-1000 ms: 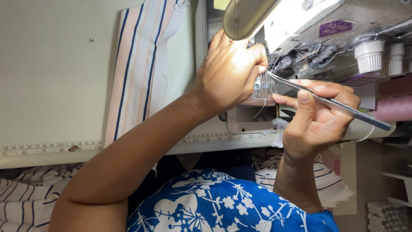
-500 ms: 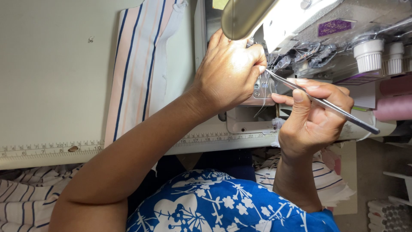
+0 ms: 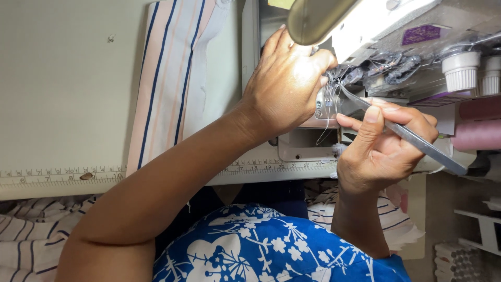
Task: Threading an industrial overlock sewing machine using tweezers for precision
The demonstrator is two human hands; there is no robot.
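Observation:
My left hand rests curled against the needle area of a white sewing machine, fingers closed near the metal plate. Whether it pinches a thread is hidden. My right hand grips long metal tweezers, their tips pointing up-left at the needle area next to my left fingertips. A thin thread hangs down from the plate.
A striped pink, white and navy cloth lies on the pale table, which has a printed ruler along its front edge. White knobs and a pink thread spool sit at the right. More striped cloth lies on my lap.
The right hand with the tweezers has shifted slightly left and down, the tips staying at the needle area. The left hand has hardly moved.

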